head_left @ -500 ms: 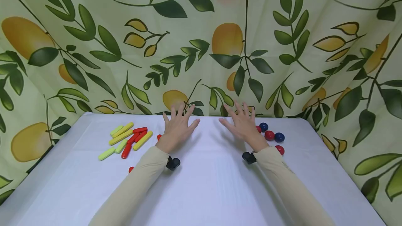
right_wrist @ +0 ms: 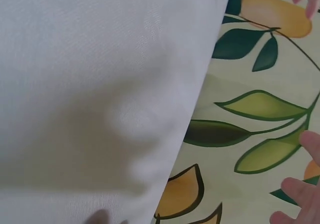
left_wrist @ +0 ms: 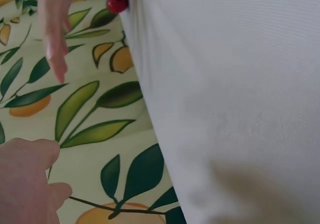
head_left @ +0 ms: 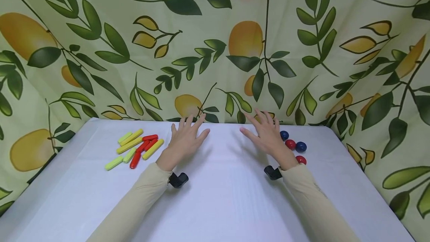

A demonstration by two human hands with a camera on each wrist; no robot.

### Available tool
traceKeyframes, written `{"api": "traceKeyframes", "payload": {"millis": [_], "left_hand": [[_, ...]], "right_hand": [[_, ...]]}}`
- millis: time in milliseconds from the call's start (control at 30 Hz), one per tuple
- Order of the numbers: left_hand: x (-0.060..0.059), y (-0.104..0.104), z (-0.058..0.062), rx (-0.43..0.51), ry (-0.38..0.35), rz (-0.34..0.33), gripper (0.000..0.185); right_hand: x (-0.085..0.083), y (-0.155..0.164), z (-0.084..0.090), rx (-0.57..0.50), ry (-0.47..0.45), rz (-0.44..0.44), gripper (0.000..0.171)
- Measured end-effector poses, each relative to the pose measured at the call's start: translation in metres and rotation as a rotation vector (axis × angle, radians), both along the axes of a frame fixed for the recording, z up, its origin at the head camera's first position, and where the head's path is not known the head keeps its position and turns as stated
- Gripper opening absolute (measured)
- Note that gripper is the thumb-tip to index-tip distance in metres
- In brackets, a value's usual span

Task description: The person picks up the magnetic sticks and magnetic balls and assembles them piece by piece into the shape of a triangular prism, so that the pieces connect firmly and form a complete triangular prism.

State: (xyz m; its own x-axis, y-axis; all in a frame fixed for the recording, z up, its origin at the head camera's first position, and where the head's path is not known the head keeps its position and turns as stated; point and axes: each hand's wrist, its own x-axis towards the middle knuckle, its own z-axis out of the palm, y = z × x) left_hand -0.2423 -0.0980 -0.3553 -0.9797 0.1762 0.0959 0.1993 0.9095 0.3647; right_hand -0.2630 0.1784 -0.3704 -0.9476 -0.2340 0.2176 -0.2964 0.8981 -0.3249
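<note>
Both hands hover palm down over the back of the white table (head_left: pixel 221 201), fingers straight and spread, holding nothing. My left hand (head_left: pixel 186 137) is just right of a loose pile of yellow, green and red sticks (head_left: pixel 136 146). My right hand (head_left: pixel 267 136) is just left of two blue balls (head_left: pixel 284 135) and two red balls (head_left: pixel 290 144). The left wrist view shows part of my left hand (left_wrist: pixel 25 181), the other hand's fingers (left_wrist: pixel 54 29) and a red ball (left_wrist: pixel 117 2). In the right wrist view only fingertips (right_wrist: pixel 299 196) show beside the cloth.
A leaf-and-lemon patterned curtain (head_left: pixel 215 47) closes off the back and both sides of the table. Black wrist cameras (head_left: pixel 178 179) sit under both beige sleeves. White cloth stretches between and in front of the hands.
The two hands have drifted slightly apart, the left toward the sticks and the right toward the balls. My left sleeve now covers a small red piece near the front.
</note>
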Motion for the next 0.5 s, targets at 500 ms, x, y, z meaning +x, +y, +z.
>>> {"api": "traceKeyframes", "payload": {"millis": [500], "left_hand": [[0.020, -0.017, -0.004, 0.074, -0.038, -0.052, 0.057]], "right_hand": [[0.019, 0.021, -0.005, -0.066, 0.042, 0.036, 0.062]]}}
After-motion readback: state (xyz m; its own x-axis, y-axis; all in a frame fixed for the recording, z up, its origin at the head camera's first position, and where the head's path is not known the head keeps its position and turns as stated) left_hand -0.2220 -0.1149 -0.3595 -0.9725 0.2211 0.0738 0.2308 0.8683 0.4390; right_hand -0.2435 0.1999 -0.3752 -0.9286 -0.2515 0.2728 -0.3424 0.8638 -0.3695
